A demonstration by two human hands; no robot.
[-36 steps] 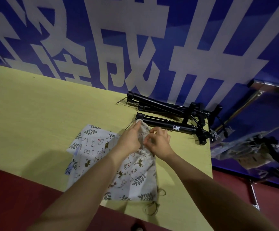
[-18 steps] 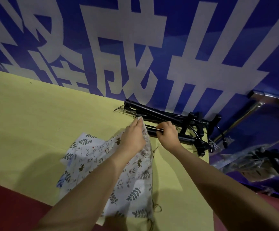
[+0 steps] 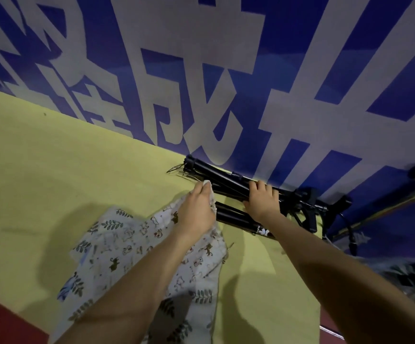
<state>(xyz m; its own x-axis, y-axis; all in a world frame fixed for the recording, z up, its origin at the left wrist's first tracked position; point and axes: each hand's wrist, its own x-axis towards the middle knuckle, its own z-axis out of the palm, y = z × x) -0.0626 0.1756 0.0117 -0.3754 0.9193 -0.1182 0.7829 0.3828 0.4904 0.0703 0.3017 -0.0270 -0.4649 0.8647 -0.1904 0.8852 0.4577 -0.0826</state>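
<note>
Pinching the top edge of a printed cloth bag (image 3: 117, 249) with the left hand (image 3: 196, 209), holding that edge above the yellow table (image 3: 52, 157); curling the right hand (image 3: 262, 199) around a folded black stand (image 3: 221, 176) just beyond it.

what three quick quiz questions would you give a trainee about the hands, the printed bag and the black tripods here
1. What does the left hand hold? A) the printed bag by its top edge B) a tripod C) nothing
2. True or false: the right hand has its grip on the far tripod, the one by the wall.
3. How many folded black tripods lie on the yellow table?
Key: 1 A; 2 true; 3 two, the far one and the near tripod.
</note>
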